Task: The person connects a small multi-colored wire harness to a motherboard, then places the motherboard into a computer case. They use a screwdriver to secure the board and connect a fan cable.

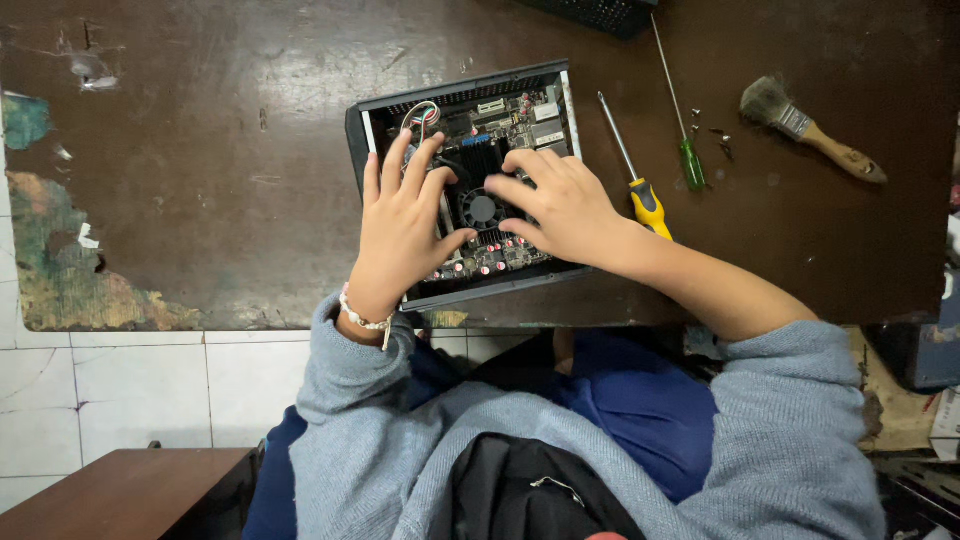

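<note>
Open black computer case (465, 185) near the desk's (220, 180) front edge, left hand (405, 225) and right hand (560, 205) spread flat – fingers apart, gripping nothing – around the cooling fan (482, 208), yellow-handled screwdriver (635, 175) just beside

The tabletop (200, 150) is dark brown wood with a dull sheen, scratched, its coating flaked off rough and pale along the left edge. Near its front edge sits a small computer case (356, 140) of matt black metal, open on a circuit board (500, 125) studded with shiny metal parts and a black plastic fan (482, 209). Toward the right edge lie two screwdrivers – bright steel shafts, one yellow handle (648, 205), one glossy translucent green (692, 163) – and a brush (812, 130) with a worn wooden handle, metal ferrule and frayed bristles. The sleeves (360, 400) are soft grey knit cloth.
</note>
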